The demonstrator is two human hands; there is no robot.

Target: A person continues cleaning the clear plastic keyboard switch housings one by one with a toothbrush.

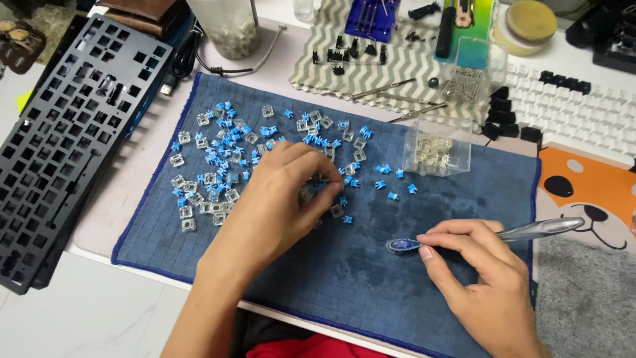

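Even, bright overhead light; soft shadows beneath both hands; mild glare on the white counter (93,311); focus sharp throughout.

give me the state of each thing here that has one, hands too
left hand: fingers pinched shut on a small switch part over the blue mat
right hand: gripping a silver tool, tip low over the mat
clear switch housings: loose, scattered on the mat
blue stems: loose, scattered
clear box: open, holds small clear parts
black keyboard plate: bare, no switches fitted
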